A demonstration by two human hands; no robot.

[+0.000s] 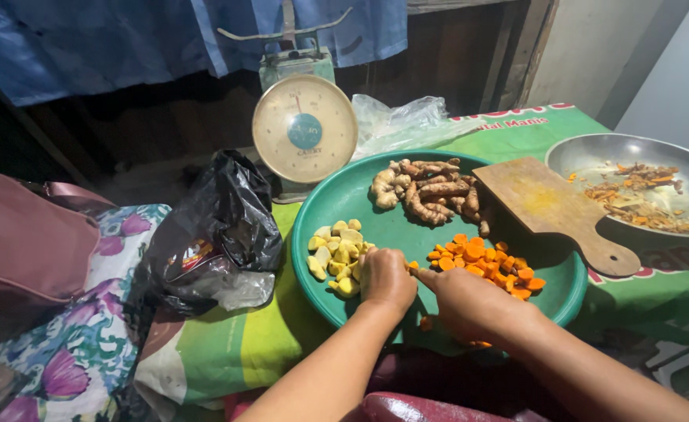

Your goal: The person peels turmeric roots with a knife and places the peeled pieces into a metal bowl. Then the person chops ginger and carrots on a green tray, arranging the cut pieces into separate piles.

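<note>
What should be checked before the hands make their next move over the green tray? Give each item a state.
1. Both hands in view: left hand and right hand meet at the near side of the green tray. Ok.
2. What the hands hold between them: hidden by the fingers. Cannot tell.
3. Piles kept apart: yellow pieces, orange slices and whole roots lie in separate heaps. Ok.
4. Cutting board steady: it rests tilted on the tray's rim. Not ok.
5. Peelings contained: scraps sit inside the metal bowl. Ok.
6. Blade position: none visible. Cannot tell.
</note>
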